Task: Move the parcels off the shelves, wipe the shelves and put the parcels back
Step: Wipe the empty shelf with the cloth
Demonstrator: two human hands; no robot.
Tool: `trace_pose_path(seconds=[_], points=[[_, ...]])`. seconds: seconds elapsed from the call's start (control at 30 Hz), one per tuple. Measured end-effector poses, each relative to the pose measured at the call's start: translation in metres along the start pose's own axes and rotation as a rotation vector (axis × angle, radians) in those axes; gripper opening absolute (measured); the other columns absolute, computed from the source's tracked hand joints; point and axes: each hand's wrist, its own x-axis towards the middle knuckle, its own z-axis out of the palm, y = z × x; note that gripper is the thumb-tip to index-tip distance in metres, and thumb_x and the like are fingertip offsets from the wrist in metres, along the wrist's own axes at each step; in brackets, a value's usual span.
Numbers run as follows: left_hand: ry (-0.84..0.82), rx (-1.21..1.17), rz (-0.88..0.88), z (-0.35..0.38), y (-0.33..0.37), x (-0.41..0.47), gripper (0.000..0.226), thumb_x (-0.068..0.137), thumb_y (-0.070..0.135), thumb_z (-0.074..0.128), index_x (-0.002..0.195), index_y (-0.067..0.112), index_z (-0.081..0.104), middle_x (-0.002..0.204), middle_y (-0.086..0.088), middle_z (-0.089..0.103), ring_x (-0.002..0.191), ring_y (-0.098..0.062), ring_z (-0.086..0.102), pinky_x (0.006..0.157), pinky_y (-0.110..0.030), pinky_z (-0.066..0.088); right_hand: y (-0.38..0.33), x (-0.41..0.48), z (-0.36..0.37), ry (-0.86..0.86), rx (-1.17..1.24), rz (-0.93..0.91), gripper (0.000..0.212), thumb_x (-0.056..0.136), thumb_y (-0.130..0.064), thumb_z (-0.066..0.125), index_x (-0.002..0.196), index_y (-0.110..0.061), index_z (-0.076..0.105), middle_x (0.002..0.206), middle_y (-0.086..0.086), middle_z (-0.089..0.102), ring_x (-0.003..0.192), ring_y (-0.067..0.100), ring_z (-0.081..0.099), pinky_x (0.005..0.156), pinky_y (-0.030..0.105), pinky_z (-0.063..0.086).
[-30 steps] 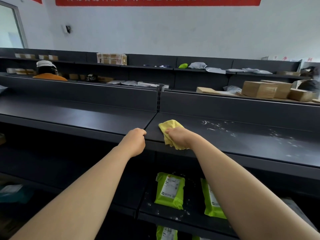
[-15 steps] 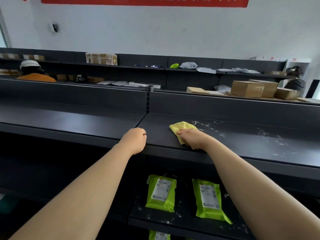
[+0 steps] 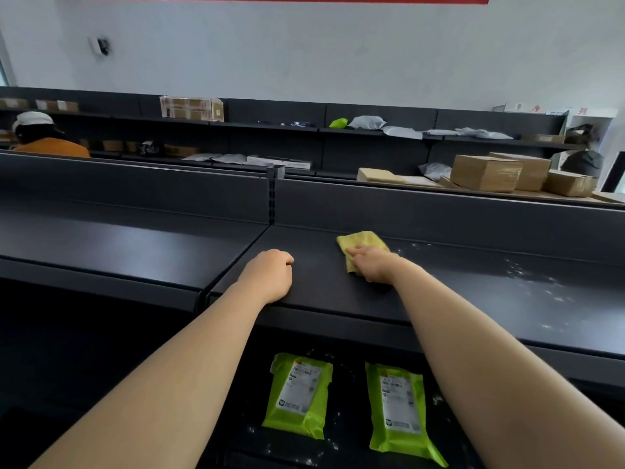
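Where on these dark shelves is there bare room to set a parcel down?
The left panel, outward from the seam, is bare. So is the speckled stretch right of the cloth. Only a narrow strip separates the left hand and the cloth. The lower shelf is crowded by two green parcels.

The top shelf (image 3: 473,299) of the right bay is open from above and from the front; its upright back panel (image 3: 439,214) closes the far side. On it, the fisted left hand (image 3: 270,275) rests at the front edge near the seam, and the right hand (image 3: 373,265) presses a yellow cloth (image 3: 362,240) further back, with bare surface between them. Rightward the surface runs open, dusted with white specks (image 3: 527,279). The lower shelf (image 3: 348,424) sits under the overhang; two green parcels (image 3: 299,397) lie flat there with a gap between them
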Motion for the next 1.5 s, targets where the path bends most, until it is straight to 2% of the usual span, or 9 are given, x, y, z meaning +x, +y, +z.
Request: trace_pose_path(seconds=[0.13, 0.37, 0.57, 0.9, 1.1, 1.17, 1.3, 1.43, 1.5], points=[[-0.021, 0.001, 0.001, 0.007, 0.014, 0.012, 0.034, 0.097, 0.013, 0.037, 0.119, 0.015, 0.063, 0.123, -0.004, 0.06, 0.109, -0.024, 0.057, 0.085, -0.033, 0.046, 0.041, 0.012, -0.008, 0.067, 0.025, 0.133, 0.049, 0.1, -0.039, 0.021, 0.14, -0.021, 0.043, 0.148, 0.009, 0.039, 0.135, 0.035, 0.034, 0.113, 0.047, 0.026], [-0.066, 0.032, 0.02, 0.016, 0.032, 0.035, 0.037, 0.099, 0.016, 0.035, 0.129, 0.019, 0.057, 0.134, -0.003, 0.055, 0.119, -0.024, 0.052, 0.095, -0.034, 0.045, 0.002, 0.034, -0.005, -0.001, -0.031, -0.031, 0.048, 0.099, -0.031, 0.021, 0.144, -0.047, 0.03, 0.159, 0.003, 0.015, 0.144, 0.039, 0.002, 0.114, 0.056, 0.002], [-0.046, 0.209, 0.024, 0.019, 0.05, 0.05, 0.037, 0.099, 0.023, 0.036, 0.129, 0.03, 0.057, 0.128, -0.001, 0.059, 0.112, -0.025, 0.056, 0.085, -0.034, 0.047, -0.018, 0.066, 0.0, -0.007, -0.093, -0.114, 0.051, 0.1, -0.026, 0.018, 0.149, -0.039, 0.019, 0.161, -0.004, 0.008, 0.147, 0.03, -0.001, 0.116, 0.056, -0.002], [-0.059, 0.322, -0.049, 0.031, 0.065, 0.059, 0.03, 0.096, 0.013, 0.039, 0.114, 0.022, 0.061, 0.114, 0.0, 0.061, 0.093, -0.023, 0.058, 0.071, -0.031, 0.044, 0.06, 0.067, -0.019, 0.003, -0.122, 0.016, 0.052, 0.101, -0.04, 0.006, 0.152, -0.035, 0.007, 0.161, -0.006, -0.008, 0.148, 0.024, -0.008, 0.118, 0.049, -0.001], [-0.062, 0.273, -0.048, 0.037, 0.064, 0.057, 0.031, 0.099, 0.015, 0.038, 0.122, 0.02, 0.057, 0.124, -0.002, 0.057, 0.107, -0.027, 0.056, 0.093, -0.039, 0.045, 0.111, 0.05, -0.025, 0.01, -0.105, 0.186, 0.055, 0.099, -0.05, 0.008, 0.153, -0.037, 0.005, 0.161, -0.005, -0.01, 0.148, 0.027, -0.008, 0.119, 0.049, -0.002], [-0.075, 0.261, -0.06, 0.037, 0.063, 0.056, 0.033, 0.099, 0.015, 0.038, 0.128, 0.019, 0.054, 0.129, -0.003, 0.055, 0.115, -0.027, 0.053, 0.102, -0.045, 0.04, 0.127, 0.045, -0.028, 0.003, -0.062, 0.266, 0.061, 0.097, -0.054, 0.009, 0.153, -0.032, 0.003, 0.161, -0.001, -0.009, 0.148, 0.027, -0.007, 0.119, 0.047, 0.0], [-0.081, 0.218, -0.051, 0.035, 0.063, 0.048, 0.033, 0.099, 0.014, 0.037, 0.128, 0.017, 0.054, 0.13, -0.003, 0.055, 0.116, -0.027, 0.052, 0.102, -0.043, 0.041, 0.133, 0.026, -0.027, 0.018, -0.018, 0.307, 0.06, 0.1, -0.049, 0.015, 0.154, -0.023, 0.012, 0.162, 0.006, 0.002, 0.148, 0.03, 0.005, 0.119, 0.041, 0.007], [-0.051, 0.116, -0.024, 0.03, 0.057, 0.035, 0.038, 0.099, 0.013, 0.034, 0.131, 0.018, 0.054, 0.133, -0.003, 0.054, 0.116, -0.024, 0.053, 0.091, -0.034, 0.046, 0.098, 0.004, -0.024, 0.099, -0.137, 0.162, 0.045, 0.1, -0.028, 0.028, 0.14, -0.018, 0.044, 0.147, 0.012, 0.041, 0.132, 0.033, 0.04, 0.106, 0.04, 0.031], [-0.043, 0.043, -0.032, 0.029, 0.054, 0.028, 0.038, 0.1, 0.014, 0.034, 0.133, 0.019, 0.052, 0.135, -0.003, 0.052, 0.117, -0.023, 0.052, 0.09, -0.032, 0.045, 0.076, -0.004, -0.017, 0.054, -0.155, 0.113, 0.047, 0.1, -0.029, 0.026, 0.146, -0.023, 0.036, 0.153, 0.013, 0.03, 0.139, 0.036, 0.029, 0.111, 0.045, 0.023]])
